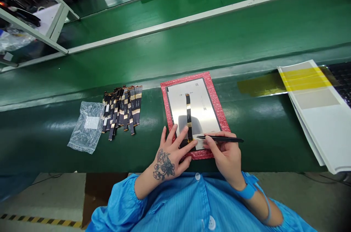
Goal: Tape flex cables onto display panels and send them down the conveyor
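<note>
A flat display panel lies silver back up on a red bubble-wrap sheet. Down its middle runs a black-and-gold flex cable. My left hand rests with spread fingers over the panel's near left part, fingertips close to the cable's lower end. In my right hand are black tweezers, held between thumb and fingers. The tweezers' tip points left, just right of the cable's lower end. My left fingers partly hide the panel's near edge.
To the left, several flex cables lie in a pile beside a clear plastic bag. On the right are yellow film strips and a white folder-like stack. A pale rail crosses the green bench behind.
</note>
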The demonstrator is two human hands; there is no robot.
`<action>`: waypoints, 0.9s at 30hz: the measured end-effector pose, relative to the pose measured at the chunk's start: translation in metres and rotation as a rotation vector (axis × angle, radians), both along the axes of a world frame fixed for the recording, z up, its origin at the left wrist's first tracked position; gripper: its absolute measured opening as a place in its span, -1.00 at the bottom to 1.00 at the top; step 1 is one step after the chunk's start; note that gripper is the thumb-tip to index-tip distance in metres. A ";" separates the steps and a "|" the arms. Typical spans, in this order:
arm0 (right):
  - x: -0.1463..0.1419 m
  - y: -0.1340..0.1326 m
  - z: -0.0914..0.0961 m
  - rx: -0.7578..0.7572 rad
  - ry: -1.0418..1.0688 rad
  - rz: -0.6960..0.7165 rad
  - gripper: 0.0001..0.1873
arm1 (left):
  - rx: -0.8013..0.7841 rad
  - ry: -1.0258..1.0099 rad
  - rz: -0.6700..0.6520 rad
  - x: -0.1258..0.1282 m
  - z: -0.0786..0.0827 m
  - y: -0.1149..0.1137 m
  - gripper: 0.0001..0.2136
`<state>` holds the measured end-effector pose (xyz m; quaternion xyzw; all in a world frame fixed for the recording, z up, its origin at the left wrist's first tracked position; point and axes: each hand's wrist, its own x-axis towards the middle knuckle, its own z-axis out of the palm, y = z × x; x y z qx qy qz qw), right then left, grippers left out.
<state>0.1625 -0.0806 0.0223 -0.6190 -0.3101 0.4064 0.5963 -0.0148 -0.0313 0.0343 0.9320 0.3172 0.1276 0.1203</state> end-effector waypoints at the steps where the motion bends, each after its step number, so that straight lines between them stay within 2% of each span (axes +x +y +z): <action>1: 0.000 0.000 0.000 -0.003 -0.002 0.000 -0.76 | -0.016 0.019 -0.017 -0.002 0.000 0.003 -0.56; 5: 0.002 -0.001 0.001 0.007 -0.006 -0.004 -0.76 | -0.014 0.045 -0.047 -0.008 -0.005 0.007 -0.57; 9: 0.001 -0.001 0.000 0.002 0.007 -0.011 -0.74 | 0.046 -0.049 0.004 -0.012 -0.009 0.001 -0.63; 11: 0.000 -0.001 0.000 0.005 0.014 -0.009 -0.73 | 0.012 -0.082 0.039 -0.017 -0.008 -0.004 -0.64; 14: 0.002 -0.002 0.005 0.012 0.038 -0.008 -0.73 | -0.137 -0.121 0.085 -0.029 0.000 -0.013 -0.67; 16: 0.008 -0.003 0.011 0.017 0.023 -0.037 -0.73 | -0.284 -0.250 0.186 -0.039 0.008 -0.019 -0.72; 17: 0.013 -0.004 0.013 0.028 -0.004 -0.069 -0.72 | -0.389 -0.363 0.280 -0.042 0.014 -0.022 -0.74; 19: 0.024 -0.004 0.016 0.086 -0.074 -0.165 -0.68 | -0.680 -0.653 0.522 -0.045 0.024 -0.025 -0.73; 21: 0.032 -0.002 0.014 0.131 -0.092 -0.215 -0.65 | -1.037 -0.904 0.720 -0.041 0.034 -0.025 -0.67; 23: 0.036 0.000 0.009 0.105 -0.040 -0.164 -0.65 | -1.320 -1.014 0.794 -0.032 0.042 -0.018 -0.60; 24: 0.036 0.001 0.007 0.072 -0.013 -0.120 -0.65 | -1.405 -1.016 0.803 -0.026 0.044 -0.013 -0.58; 27: 0.030 0.003 0.001 0.034 0.036 -0.033 -0.69 | -1.508 -0.965 0.806 -0.008 0.045 0.004 -0.52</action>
